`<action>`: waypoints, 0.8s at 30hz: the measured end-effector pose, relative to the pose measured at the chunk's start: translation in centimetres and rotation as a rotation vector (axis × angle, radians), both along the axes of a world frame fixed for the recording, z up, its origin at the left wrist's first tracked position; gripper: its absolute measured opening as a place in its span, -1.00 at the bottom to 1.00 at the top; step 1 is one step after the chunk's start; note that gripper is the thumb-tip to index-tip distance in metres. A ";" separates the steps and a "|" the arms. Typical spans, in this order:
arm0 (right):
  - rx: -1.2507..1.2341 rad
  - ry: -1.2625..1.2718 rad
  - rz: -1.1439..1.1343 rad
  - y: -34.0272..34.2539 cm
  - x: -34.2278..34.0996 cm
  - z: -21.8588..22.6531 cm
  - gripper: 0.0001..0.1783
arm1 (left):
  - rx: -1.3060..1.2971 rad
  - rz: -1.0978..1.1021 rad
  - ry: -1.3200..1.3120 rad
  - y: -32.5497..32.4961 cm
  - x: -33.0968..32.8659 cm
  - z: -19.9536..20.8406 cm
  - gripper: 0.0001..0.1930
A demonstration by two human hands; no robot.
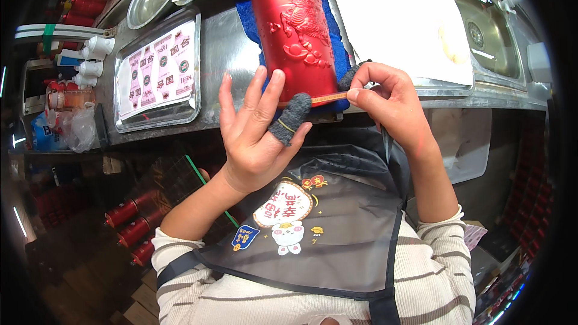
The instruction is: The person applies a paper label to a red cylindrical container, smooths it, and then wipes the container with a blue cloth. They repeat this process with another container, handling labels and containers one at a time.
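A red cylindrical bottle [292, 30] with a raised dragon-like relief lies on a blue cloth [248, 19], its near end toward me. A narrow gold strip [330, 99] runs across that near end. My left hand [256, 132] is open, fingers spread; a grey fabric finger sleeve [293, 117] with a yellowish band covers its index finger, which rests against the strip. Between thumb and finger, my right hand [388, 99] pinches the strip's right end. Another dark grey finger sleeve [349, 76] shows beside the bottle at my right hand.
On the metal bench, a metal tray [197, 93] of printed pink-and-white labels stands left, below a round metal bowl [133, 19]. A white board [391, 18] lies right, before a sink [503, 54]. White cups [99, 45] stand far left; red bottles [123, 212] are lower left.
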State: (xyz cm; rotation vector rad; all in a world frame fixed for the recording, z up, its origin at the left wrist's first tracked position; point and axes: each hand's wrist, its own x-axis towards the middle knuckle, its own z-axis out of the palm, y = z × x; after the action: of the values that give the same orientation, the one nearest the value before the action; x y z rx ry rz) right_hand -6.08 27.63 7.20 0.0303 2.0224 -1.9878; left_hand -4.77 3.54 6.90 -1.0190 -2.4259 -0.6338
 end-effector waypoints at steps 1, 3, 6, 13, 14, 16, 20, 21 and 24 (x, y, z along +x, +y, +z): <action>-0.001 -0.025 0.011 0.1 -0.1 0.1 -0.89 | -0.028 -0.006 0.014 0.1 -0.1 0.2 -0.54; -0.002 -0.076 0.034 0.1 -0.2 0.5 -0.91 | -0.053 0.003 0.033 0.6 -0.5 0.9 -0.63; -0.022 -0.079 0.018 -0.3 -0.2 0.3 -0.92 | -0.074 -0.035 0.131 1.8 -1.5 1.2 -0.74; 0.032 -0.046 0.022 -0.5 0.0 -0.3 -0.86 | 0.135 0.119 0.001 2.1 -1.6 -0.8 -0.41; 0.006 -0.040 0.009 -0.6 0.1 -0.4 -0.86 | 0.210 0.113 -0.035 1.8 -1.7 -1.0 -0.39; -0.055 -0.020 0.016 -1.1 0.0 -0.4 -0.87 | 0.280 0.093 -0.063 0.8 -1.7 -1.7 -0.37; -0.049 -0.063 -0.031 -0.9 0.6 1.1 -0.87 | 0.267 0.127 -0.160 -0.7 0.2 -2.1 -0.42; -0.011 -0.043 -0.026 -0.8 0.7 1.3 -0.88 | 0.250 0.132 -0.179 -1.1 0.9 -2.4 -0.44; -0.008 0.005 -0.016 -0.6 0.9 2.0 -0.89 | 0.238 0.132 -0.199 -1.6 1.5 -3.1 -0.53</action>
State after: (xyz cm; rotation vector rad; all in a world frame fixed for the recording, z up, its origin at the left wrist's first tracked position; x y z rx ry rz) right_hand -5.21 27.01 9.17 0.0403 2.0230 -2.0078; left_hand -3.23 1.94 3.77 -0.7242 -2.4837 -0.9897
